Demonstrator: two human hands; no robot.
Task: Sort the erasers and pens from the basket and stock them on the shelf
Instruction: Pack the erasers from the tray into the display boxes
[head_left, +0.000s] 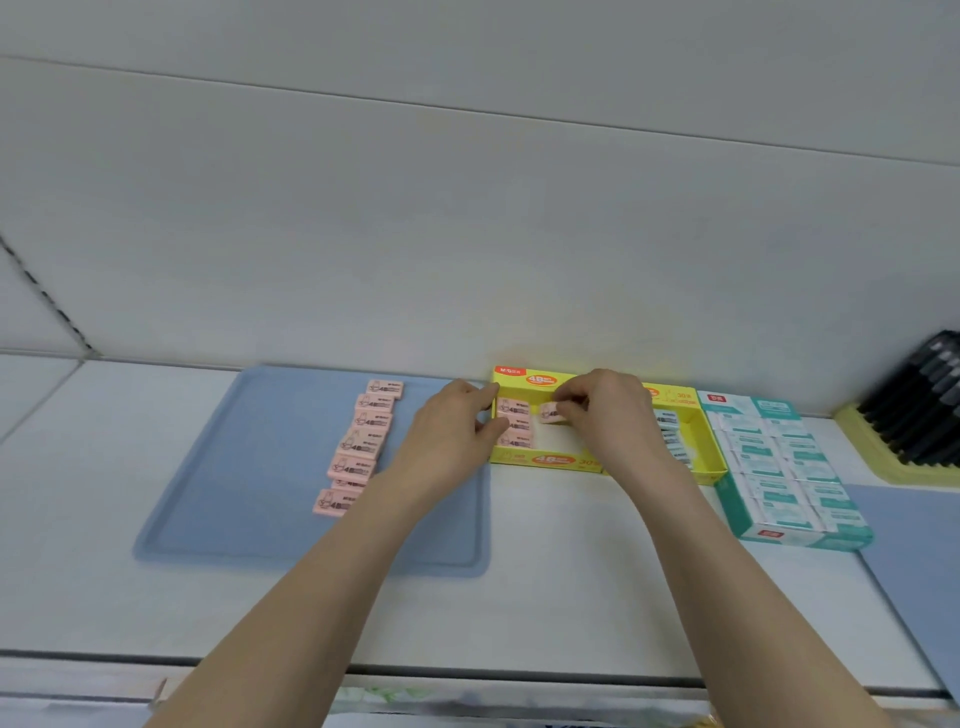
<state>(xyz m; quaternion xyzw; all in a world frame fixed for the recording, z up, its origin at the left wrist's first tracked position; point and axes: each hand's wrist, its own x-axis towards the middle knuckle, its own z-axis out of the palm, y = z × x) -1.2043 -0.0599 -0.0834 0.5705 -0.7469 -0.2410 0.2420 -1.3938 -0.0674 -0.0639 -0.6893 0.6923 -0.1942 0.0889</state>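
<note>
A yellow eraser box (545, 460) stands on the white shelf against the back wall. Three pink erasers (514, 423) lie stacked in its left end. My right hand (605, 410) pinches another pink eraser (549, 413) just above the box's inside. My left hand (457, 421) touches the box's left wall, thumb on the rim and fingers at the pink erasers inside. A column of several pink erasers (363, 441) lies on a blue mat (249, 467) to the left.
A second yellow box (701, 452) with dark-labelled erasers adjoins on the right. Beside it sits a teal box of white erasers (779, 467). A yellow tray of black pens (914, 415) stands at far right. The shelf's front edge (467, 670) runs below my forearms.
</note>
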